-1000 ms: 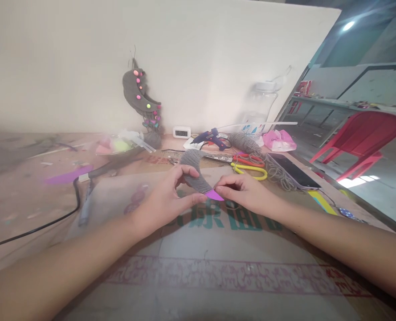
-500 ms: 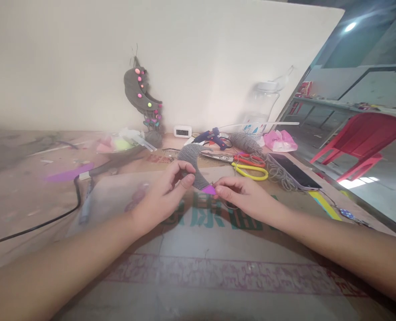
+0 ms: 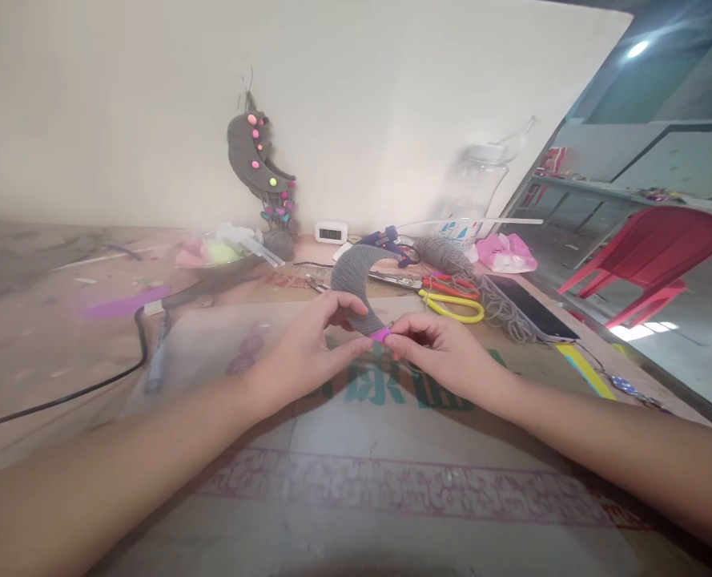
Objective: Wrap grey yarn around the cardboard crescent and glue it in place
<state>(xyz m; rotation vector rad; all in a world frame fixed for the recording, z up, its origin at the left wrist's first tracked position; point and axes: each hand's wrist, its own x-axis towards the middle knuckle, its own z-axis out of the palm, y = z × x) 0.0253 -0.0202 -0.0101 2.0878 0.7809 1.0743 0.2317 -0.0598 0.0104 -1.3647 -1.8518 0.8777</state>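
A crescent (image 3: 354, 276) wrapped in grey yarn is held over the middle of the work surface, one purple tip bare at its lower end. My left hand (image 3: 316, 344) grips its lower left side between thumb and fingers. At the purple tip, my right hand (image 3: 431, 344) is closed in a pinch on the grey yarn, most of which its fingers hide. Beyond the hands lie scissors (image 3: 452, 308) with red and yellow handles and a blue glue gun (image 3: 383, 238). A grey yarn skein (image 3: 445, 256) trails loose strands towards a phone (image 3: 529, 307).
A finished-looking grey crescent (image 3: 251, 156) with coloured balls hangs on the white board. A small digital clock (image 3: 330, 232), a clear bottle (image 3: 479, 188) and a pink bag (image 3: 505, 252) stand at the back. A black cable (image 3: 142, 344) and a marker (image 3: 156, 365) lie left.
The crescent has shifted slightly right and tilted more upright. My left thumb has moved down to its purple tip, and less purple shows. My right hand stays pinched beside the tip.
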